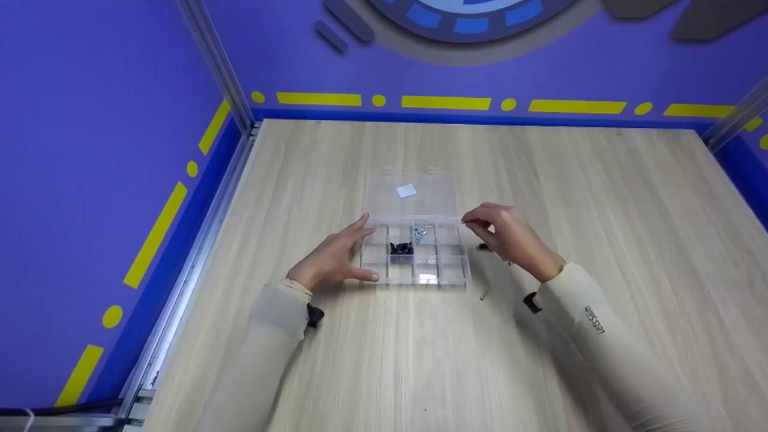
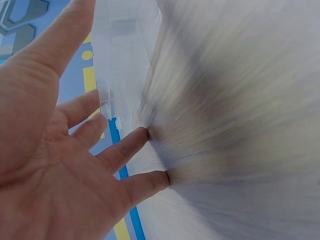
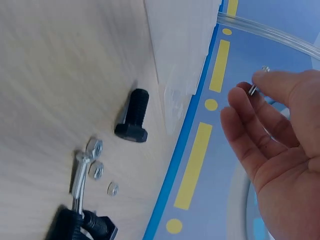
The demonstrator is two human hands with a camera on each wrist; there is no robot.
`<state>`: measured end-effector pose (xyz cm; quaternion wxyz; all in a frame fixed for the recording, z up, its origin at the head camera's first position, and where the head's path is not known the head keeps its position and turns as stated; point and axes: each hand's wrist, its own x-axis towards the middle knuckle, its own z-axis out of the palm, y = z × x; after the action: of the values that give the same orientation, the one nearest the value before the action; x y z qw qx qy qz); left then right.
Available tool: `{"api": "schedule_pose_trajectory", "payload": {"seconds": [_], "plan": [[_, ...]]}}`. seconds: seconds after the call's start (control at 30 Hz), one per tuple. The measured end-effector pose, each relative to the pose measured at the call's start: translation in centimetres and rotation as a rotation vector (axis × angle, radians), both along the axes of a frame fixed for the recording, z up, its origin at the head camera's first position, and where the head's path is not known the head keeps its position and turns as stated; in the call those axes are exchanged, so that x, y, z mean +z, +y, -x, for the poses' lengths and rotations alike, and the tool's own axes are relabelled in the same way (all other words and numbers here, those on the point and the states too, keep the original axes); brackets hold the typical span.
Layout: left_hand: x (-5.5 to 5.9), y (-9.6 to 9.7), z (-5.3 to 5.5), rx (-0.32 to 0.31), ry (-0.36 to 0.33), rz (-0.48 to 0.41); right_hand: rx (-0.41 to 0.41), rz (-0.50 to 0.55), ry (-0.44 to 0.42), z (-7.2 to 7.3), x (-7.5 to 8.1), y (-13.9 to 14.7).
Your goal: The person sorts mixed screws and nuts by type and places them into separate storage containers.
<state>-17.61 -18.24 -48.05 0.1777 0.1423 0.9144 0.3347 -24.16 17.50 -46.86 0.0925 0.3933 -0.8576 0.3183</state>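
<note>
A clear plastic compartment box (image 1: 438,285) lies with its lid (image 1: 384,201) folded back, a white label (image 1: 406,191) on the lid. Black bolts (image 1: 402,248) fill one compartment, small silver hardware (image 1: 420,233) another. My left hand (image 1: 333,255) rests at the box's left side, thumb by the front corner, fingers spread towards the back; in the left wrist view two straight fingertips (image 2: 159,177) meet the tabletop. Over the box's right edge, my right hand (image 1: 501,228) pinches a small silver screw (image 3: 253,89) between thumb and fingertips.
Right of the box lie a black bolt (image 3: 134,116), several silver nuts (image 3: 96,171), a long silver screw (image 3: 79,182) and more black bolts (image 3: 97,226). Blue walls (image 1: 444,72) stand behind and beside the wooden table (image 1: 372,360).
</note>
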Motion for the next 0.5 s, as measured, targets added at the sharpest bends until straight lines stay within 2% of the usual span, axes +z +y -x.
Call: {"api": "schedule_pose_trajectory", "payload": {"seconds": [0.3, 0.5], "plan": [[-0.06, -0.06, -0.08, -0.01, 0.016, -0.003, 0.013, 0.049, 0.09, -0.08, -0.46, -0.3], [-0.04, -0.12, -0.06, -0.012, 0.015, -0.002, 0.008, -0.015, 0.055, -0.13, -0.4, -0.41]]}}
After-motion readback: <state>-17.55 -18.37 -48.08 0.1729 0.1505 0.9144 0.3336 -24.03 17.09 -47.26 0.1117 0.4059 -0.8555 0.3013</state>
